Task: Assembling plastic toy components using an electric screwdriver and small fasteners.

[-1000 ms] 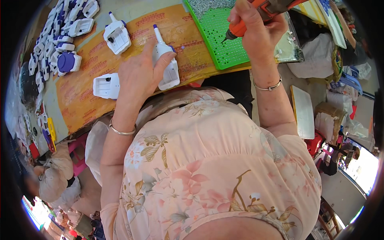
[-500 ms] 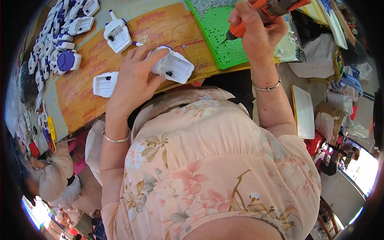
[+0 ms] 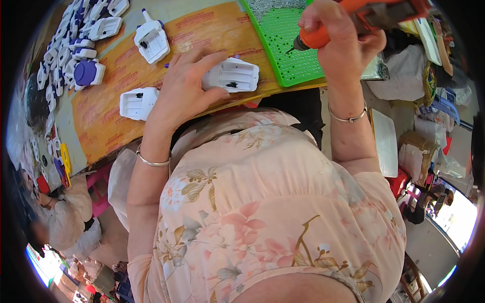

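Observation:
My left hand is closed around a white plastic housing, whose hollow, ribbed side faces up with a small black part in it. Beside my wrist lies another white housing, partly behind the hand. A third housing with a narrow stem rests farther back on the table. Up at the right, my right hand grips an orange and black power screwdriver. Its thin bit points left over a green perforated tray, apart from the housings.
Many white and purple housings are heaped at the table's left. Brown tape with red print covers the tabletop. Small metal pieces fill the tray's far end. Another person sits at the lower left. A white bag stands right of the table.
The left hand has shifted right with its housing, which is now turned more level. The right hand and screwdriver have moved a little right. The other housings hardly differ.

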`<state>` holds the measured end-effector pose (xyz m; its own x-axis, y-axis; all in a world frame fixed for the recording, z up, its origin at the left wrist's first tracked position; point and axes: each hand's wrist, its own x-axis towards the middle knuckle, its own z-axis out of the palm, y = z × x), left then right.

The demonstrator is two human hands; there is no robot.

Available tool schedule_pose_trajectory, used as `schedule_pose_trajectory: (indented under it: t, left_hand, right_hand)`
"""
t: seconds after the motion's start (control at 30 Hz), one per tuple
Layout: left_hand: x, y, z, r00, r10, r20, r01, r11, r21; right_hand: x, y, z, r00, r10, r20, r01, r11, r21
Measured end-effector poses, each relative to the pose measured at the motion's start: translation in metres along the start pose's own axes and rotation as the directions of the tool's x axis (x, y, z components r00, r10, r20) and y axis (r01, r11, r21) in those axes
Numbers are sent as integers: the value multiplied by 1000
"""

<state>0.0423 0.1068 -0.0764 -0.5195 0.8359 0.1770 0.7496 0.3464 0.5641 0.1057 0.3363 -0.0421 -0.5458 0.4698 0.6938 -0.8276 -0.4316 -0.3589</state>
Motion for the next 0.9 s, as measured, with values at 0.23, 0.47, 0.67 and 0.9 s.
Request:
schedule_pose_trajectory:
  t: [0.23, 0.47, 0.67, 0.9]
  left_hand:
    - [3, 0, 9, 996, -85, -2, 84, 989, -125]
    - [3, -1, 12, 998, -45, -35, 41, 995, -96]
    - [3, -4, 14, 999, -16, -32, 13, 994, -113]
    - [3, -5, 17, 999, -27, -32, 22, 988, -154]
  right_hand:
    - [-16, -10, 52, 927, 233, -295, -372, 459, -807]
    - [-21, 12, 52, 918, 339, -204, -392, 709, -586]
    - [-25, 21, 47, 924, 318, -211, -372, 622, -690]
    - [-33, 34, 24, 909, 332, -250, -412, 632, -657]
